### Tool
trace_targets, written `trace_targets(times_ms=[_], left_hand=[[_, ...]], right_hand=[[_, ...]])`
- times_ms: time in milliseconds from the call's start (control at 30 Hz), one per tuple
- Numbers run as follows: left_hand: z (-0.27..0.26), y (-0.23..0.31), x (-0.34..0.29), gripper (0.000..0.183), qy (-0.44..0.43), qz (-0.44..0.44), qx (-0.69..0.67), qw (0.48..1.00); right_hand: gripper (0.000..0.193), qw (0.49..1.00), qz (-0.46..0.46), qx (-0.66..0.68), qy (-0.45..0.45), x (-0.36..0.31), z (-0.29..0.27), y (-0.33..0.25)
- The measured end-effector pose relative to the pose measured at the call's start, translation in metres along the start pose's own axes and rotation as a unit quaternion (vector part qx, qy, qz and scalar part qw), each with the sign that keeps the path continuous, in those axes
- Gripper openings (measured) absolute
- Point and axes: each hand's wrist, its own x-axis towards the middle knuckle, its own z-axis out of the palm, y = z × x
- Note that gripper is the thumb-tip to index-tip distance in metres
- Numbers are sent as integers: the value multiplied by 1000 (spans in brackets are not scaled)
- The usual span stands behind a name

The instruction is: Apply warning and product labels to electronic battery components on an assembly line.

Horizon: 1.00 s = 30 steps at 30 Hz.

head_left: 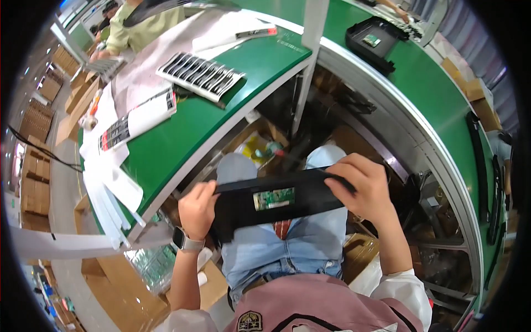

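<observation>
Over my lap I hold a long black plastic housing (235, 209), a bit tilted and slightly blurred. A small green circuit board (275, 199) sits at the middle of its face. My left hand (197, 210), with a watch at the wrist, is closed around the housing's left end. At the other end my right hand (362, 185) grips the upper right corner between thumb and fingers. The parts of the housing under my fingers are hidden.
Left, a green table (191, 127) bears a sheet of black strips (199, 76) and printed sheets (135, 120). On the right-hand green bench lie another black housing (359, 34) and long black strips (478, 166). Cardboard boxes (116, 288) stand low left. A person (138, 30) sits beyond the table.
</observation>
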Motion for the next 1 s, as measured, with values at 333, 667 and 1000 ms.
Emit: trace_targets(times_ms=[333,667,1000], left_hand=[[-30,39,-62,58,10,-45,-163,986],[-36,29,-34,45,-50,-119,-395,910],[-33,26,-33,25,-44,-99,-368,923]], right_hand=[[12,909,190,369,-25,-16,33,-58],[10,845,276,449,-88,-28,55,-68],[18,868,174,454,-96,-25,68,-65]])
